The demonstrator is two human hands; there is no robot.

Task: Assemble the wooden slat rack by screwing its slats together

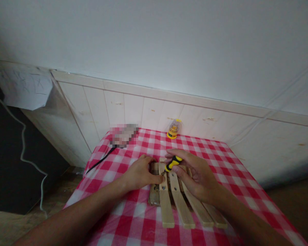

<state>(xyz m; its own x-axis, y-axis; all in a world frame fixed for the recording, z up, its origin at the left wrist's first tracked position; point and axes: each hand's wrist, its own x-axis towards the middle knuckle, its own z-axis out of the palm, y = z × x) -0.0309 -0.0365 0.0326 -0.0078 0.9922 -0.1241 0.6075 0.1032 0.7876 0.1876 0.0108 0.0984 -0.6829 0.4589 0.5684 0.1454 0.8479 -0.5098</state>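
Note:
A yellow-and-black screwdriver (173,163) is gripped in my right hand (199,174), tilted, its lower end close to the upper part of the leftmost wooden slat (166,208). My left hand (141,172) grips that slat's upper end, with the thumb lying across it and the fingers curled at the far side. Several pale slats fan out towards me, and dark screws (163,188) show on the two left ones. Under them lies a brownish block (154,200), mostly covered. The screwdriver's tip is too small to make out clearly.
A red-and-white checked cloth (125,212) covers the table. At its back edge stands a clear case with a yellow base (172,131). A blurred-out object (124,136) with a black strap lies back left. White panelling (133,106) borders the table; a white cable (23,143) hangs left.

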